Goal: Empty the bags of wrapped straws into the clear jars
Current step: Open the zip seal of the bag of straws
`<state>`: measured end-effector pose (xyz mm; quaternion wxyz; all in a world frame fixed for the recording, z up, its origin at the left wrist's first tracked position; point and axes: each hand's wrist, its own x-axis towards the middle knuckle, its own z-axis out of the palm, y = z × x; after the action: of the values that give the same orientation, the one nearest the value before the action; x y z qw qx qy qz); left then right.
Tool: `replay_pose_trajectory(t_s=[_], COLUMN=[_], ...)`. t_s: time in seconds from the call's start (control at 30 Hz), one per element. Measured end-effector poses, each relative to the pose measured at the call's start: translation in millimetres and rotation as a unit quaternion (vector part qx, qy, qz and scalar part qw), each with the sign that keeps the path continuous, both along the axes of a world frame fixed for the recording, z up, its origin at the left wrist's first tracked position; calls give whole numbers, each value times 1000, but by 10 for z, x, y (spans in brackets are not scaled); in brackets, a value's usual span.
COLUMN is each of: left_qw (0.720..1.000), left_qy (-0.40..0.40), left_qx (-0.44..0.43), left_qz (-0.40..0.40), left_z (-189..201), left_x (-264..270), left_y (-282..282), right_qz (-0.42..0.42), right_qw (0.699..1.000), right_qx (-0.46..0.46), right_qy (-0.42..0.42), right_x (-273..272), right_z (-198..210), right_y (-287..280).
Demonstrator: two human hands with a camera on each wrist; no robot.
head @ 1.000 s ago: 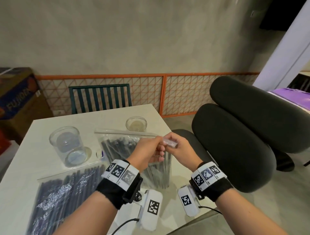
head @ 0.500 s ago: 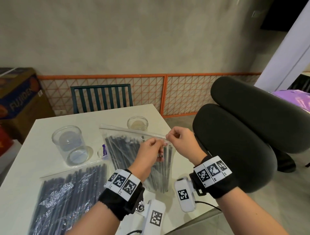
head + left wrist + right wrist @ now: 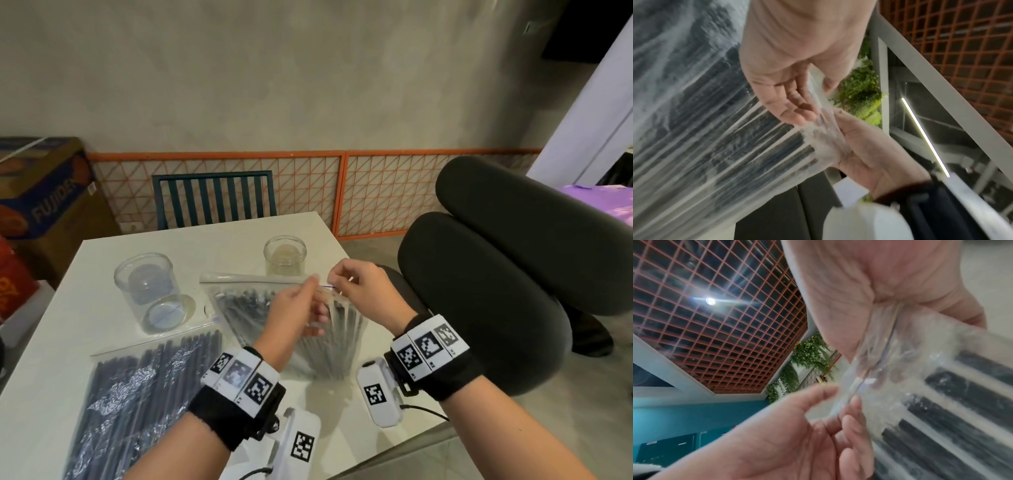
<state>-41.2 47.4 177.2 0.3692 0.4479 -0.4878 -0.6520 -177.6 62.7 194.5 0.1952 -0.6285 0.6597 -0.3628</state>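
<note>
Soft, even indoor light fills the head view; the table [image 3: 102, 308] shows only faint shadows and a sheen near its front edge. Straight lines bow toward the edges (wide-angle lens). Both wrist views are smeared by motion blur. A ceiling lamp [image 3: 710, 300] flares into streaks, and a strip light [image 3: 925, 139] glows white.

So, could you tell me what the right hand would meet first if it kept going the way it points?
Probably the left hand: the right hand points left along the held bag, though depth is unclear.
</note>
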Motion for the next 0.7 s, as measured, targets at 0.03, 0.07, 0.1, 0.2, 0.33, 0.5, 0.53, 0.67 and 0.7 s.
replay_pose_trajectory(t_s=[0.03, 0.07, 0.1, 0.2, 0.33, 0.5, 0.53, 0.67, 0.7], left_qw=[1000, 999, 999, 999, 999, 1000, 1000, 994, 994], left_qy=[11, 15, 17, 28, 28, 14, 11, 2, -5], left_qx=[10, 12, 8, 1, -1, 0, 3, 7, 1], left_qz=[21, 30, 29, 22, 29, 8, 25, 110, 109], left_z=[1, 1, 1, 25, -7, 42, 47, 35, 43], left_x=[30, 52, 69, 78, 77, 83, 103, 225, 249], left_y=[-34, -57, -64, 10, 49, -1, -20, -161, -176], right_qz=[3, 4, -3, -92, -143, -54, -50, -39, -46], right_qw=[1000, 1000, 1000, 995, 985, 984, 985, 989, 990], right_qx=[2, 8, 16, 32, 56, 30, 29, 54, 58], right_qy=[0, -2, -4, -19, 84, 167, 162, 131, 120], right_x=[8, 8, -1, -76, 51, 328, 342, 357, 343], right_z=[-3, -8, -9, 0, 64, 108, 109, 98, 101], right_y=[2, -4, -23, -129, -153, -63, -67, -107, -125])
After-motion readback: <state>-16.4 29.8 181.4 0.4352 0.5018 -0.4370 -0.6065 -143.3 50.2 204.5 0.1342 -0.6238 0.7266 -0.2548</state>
